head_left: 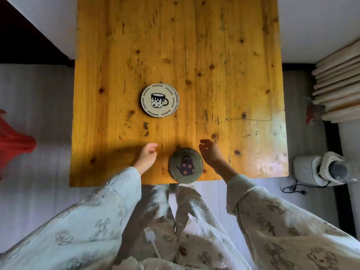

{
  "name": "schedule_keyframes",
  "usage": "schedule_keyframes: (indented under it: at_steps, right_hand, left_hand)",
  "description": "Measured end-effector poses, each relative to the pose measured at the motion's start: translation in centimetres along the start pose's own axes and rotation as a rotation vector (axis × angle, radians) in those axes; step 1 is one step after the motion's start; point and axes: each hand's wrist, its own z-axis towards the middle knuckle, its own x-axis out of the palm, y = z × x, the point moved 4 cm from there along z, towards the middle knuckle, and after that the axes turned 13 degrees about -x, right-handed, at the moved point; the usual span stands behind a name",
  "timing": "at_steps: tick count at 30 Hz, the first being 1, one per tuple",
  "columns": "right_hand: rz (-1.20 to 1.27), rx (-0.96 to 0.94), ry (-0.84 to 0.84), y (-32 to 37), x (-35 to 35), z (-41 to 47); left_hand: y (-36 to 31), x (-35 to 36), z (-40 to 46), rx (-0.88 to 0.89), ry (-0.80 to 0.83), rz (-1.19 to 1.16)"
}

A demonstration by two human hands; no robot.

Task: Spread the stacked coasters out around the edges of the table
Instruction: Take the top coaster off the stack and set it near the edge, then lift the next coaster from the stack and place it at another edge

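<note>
A small stack of round coasters lies near the middle of the yellow wooden table; the top one is cream with a spotted mug drawing, and another peeks out on its right. A single green coaster with a purple kettle drawing lies flat at the near table edge, slightly overhanging it. My left hand rests just left of it, fingers loosely curled, holding nothing. My right hand hovers just right of it, fingers apart and empty.
A white appliance with a cable stands on the floor at the right. Stacked pale cushions lie at the far right. A red cloth is on the floor at the left. A white cable hangs at my chest.
</note>
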Motion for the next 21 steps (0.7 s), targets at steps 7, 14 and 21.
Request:
schedule_keyframes:
  at_steps: [7, 14, 21]
  right_hand:
    - [-0.009, -0.115, 0.006, 6.8, -0.4, 4.2]
    - [0.04, -0.087, -0.021, 9.9, 0.0, 9.9]
    - [0.221, -0.012, 0.001, 10.8, 2.0, 12.6]
  left_hand:
    - [-3.4, -6.3, 2.3, 0.037, -0.088, -0.077]
    - [-7.5, -8.4, 6.5, 0.063, -0.117, -0.104]
    - [-9.7, -7.5, 8.7, 0.044, -0.001, -0.188]
